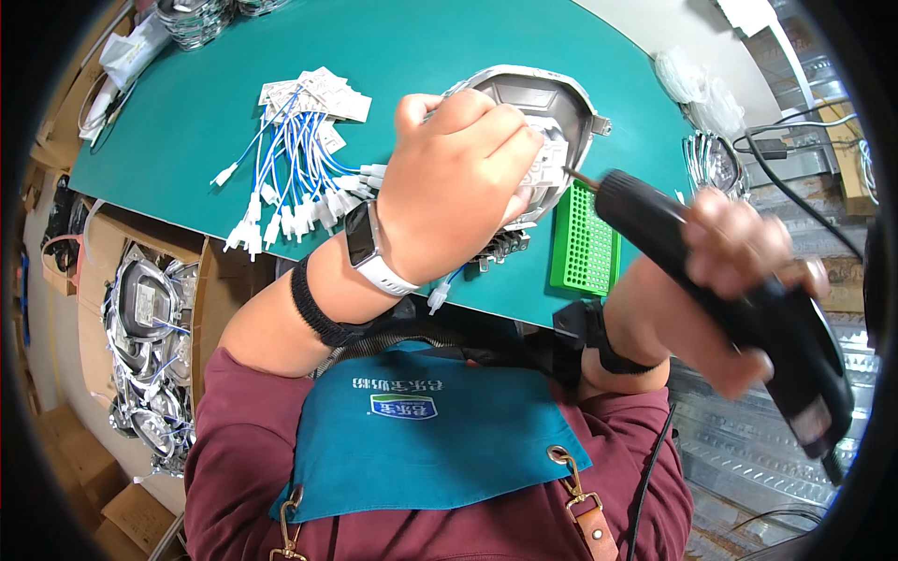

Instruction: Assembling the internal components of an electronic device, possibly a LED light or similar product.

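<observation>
A grey metal lamp-like housing (572, 105) stands tilted over the green mat, with a white plastic block (552, 161) inside it. My left hand (468, 164) is closed over the housing's near left side, its fingers curled against the block; the fingertips are partly hidden. In my right hand (739, 252), somewhat blurred, is a black electric screwdriver (645, 213). Its thin bit points left and meets the right edge of the white block. Just below the housing lies a green tray (587, 248) full of small holes. Dark metal parts (505, 245) lie beneath my left hand.
Left of my hand lies a pile of white plastic blocks (318, 98) with blue and white leads and white connectors (281, 220). A carton (210, 309) at lower left holds more housings (145, 299). Shiny metal rings (716, 164) and black cables (804, 206) lie at right.
</observation>
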### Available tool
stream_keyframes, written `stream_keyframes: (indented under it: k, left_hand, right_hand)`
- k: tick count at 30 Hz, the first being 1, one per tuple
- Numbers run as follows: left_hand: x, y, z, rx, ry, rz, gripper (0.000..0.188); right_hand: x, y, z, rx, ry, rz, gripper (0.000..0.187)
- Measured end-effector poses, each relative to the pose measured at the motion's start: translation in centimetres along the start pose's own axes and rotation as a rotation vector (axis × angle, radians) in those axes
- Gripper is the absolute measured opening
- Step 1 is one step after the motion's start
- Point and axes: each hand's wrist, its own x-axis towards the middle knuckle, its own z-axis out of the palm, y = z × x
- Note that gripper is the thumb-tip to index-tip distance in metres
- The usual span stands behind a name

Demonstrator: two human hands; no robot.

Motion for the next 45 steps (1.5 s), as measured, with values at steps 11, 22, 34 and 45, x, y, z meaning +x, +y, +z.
stream_keyframes:
  k: [11,22,34,45]
  left_hand:
    - [0.3,0.1,0.0,0.011,0.021,0.011,0.035]
    - [0.4,0.3,0.0,-0.001,0.023,0.004,0.036]
    - [0.6,0.4,0.0,0.003,0.013,0.009,0.036]
    - [0.2,0.3,0.0,0.010,0.027,-0.011,0.036]
  right_hand:
    - [-4.8,-0.6,-8.9,-0.318,0.529,0.368,0.046]
    - [-6.3,0.2,-9.7,-0.260,0.437,0.443,0.042]
    - [-4.9,1.4,-9.8,-0.219,0.503,0.596,0.035]
    - [-3.7,-1.2,-6.2,-0.573,0.773,0.497,0.036]
